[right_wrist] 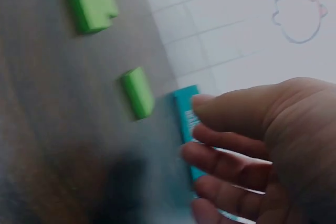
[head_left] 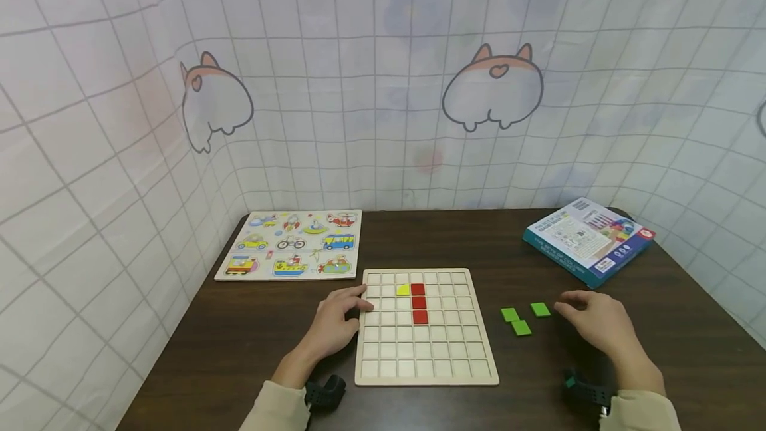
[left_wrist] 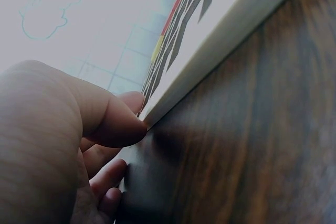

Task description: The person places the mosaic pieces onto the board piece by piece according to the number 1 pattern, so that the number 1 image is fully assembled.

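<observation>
A cream grid board (head_left: 427, 371) lies flat on the table, with a column of red square tiles (head_left: 419, 302) and a yellow quarter-round tile (head_left: 403, 290) in its cells. At the board's left side my left hand (head_left: 336, 319) holds the edge, index finger over the rim. In the left wrist view the thumb (left_wrist: 123, 127) meets the board's side wall. My right hand (head_left: 598, 321) is just right of three loose green square tiles (head_left: 540, 310), fingers loosely bent. The right wrist view shows nothing between its thumb (right_wrist: 231, 109) and fingers.
A picture puzzle board (head_left: 311, 225) with vehicles lies at the back left. At the back right is a teal and white box (head_left: 589, 238). A white gridded curtain (head_left: 359, 118) closes off the back and sides of the dark wooden table (head_left: 239, 338).
</observation>
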Demonstrator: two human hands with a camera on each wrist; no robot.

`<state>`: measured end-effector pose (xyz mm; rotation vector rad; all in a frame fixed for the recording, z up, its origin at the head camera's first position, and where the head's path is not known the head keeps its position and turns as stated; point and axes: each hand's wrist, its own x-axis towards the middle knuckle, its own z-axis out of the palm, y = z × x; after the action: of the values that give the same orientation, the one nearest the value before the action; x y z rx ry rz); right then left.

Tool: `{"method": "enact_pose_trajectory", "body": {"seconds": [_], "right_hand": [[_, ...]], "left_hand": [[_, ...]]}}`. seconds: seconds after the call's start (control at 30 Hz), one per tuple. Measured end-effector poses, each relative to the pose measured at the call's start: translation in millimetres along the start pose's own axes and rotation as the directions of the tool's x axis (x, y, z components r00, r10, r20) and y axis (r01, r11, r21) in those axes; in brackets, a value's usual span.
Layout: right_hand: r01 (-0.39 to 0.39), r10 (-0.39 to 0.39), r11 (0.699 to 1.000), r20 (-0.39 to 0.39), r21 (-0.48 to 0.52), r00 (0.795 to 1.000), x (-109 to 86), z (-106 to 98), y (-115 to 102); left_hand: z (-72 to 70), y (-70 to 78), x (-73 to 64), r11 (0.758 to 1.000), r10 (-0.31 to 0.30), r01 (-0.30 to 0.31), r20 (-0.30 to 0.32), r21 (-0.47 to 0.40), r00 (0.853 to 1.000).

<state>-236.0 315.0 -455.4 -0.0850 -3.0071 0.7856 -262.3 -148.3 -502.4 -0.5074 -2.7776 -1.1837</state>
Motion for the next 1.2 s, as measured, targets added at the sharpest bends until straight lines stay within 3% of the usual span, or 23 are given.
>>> {"method": "enact_pose_trajectory", "body": {"seconds": [0.13, 0.37, 0.6, 1.2], "right_hand": [[0.029, -0.029, 1.0, 0.047, 0.006, 0.998, -2.1, -1, 0], [0.032, -0.034, 0.999, 0.065, 0.025, 0.997, 2.1, 8, -1], [0.106, -0.106, 0.994, 0.038, 0.001, 0.994, 6.2, 17, -4], [0.128, -0.128, 0.992, 0.0, -0.01, 0.992, 5.8, 29, -17]], "left_hand": [[0.1, 1.4, 0.0, 1.0, 0.001, -0.001, 0.003, 0.003, 1.0], [0.3, 0.1, -1.8, 1.0, -0.003, 0.003, 0.004, 0.003, 1.0], [1.8, -0.5, -1.3, 1.0, -0.009, 0.009, 0.002, 0.014, 1.0], [0.5, 1.9, 0.0, 1.0, -0.007, 0.007, 0.002, 0.004, 1.0]]}}
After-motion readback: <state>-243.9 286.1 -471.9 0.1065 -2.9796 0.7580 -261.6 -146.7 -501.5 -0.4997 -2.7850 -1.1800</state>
